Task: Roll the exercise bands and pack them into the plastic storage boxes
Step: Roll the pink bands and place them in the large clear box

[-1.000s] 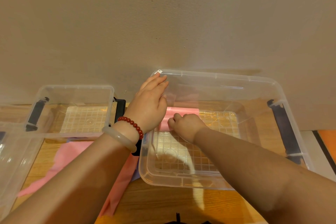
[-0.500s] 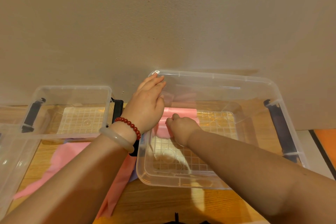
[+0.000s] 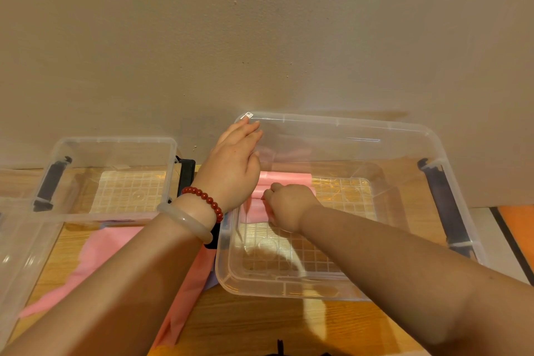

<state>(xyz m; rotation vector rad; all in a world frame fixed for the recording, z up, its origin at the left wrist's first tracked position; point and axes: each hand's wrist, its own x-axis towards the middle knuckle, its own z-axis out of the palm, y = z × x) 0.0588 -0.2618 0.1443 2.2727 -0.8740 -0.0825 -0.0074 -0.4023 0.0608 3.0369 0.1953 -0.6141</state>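
Observation:
A large clear plastic storage box (image 3: 404,136) stands on the wooden table against the wall. My left hand (image 3: 234,170) rests with straight fingers on its far left corner. Inside the box, my right hand (image 3: 286,205) has its fingers curled on a rolled pink exercise band (image 3: 289,179) lying at the back left of the box floor. A second pink roll seems to lie just in front of it, mostly hidden by my hand. Unrolled pink bands (image 3: 95,257) lie flat on the table under my left forearm.
A smaller clear box (image 3: 115,141) with dark latches stands to the left by the wall. Another clear container (image 3: 17,240) shows at the left edge. The wall rises close behind both boxes. An orange mat (image 3: 520,222) lies at the far right.
My right hand has drawn slightly toward me with the pink band inside the box. My left hand stays on the box's corner.

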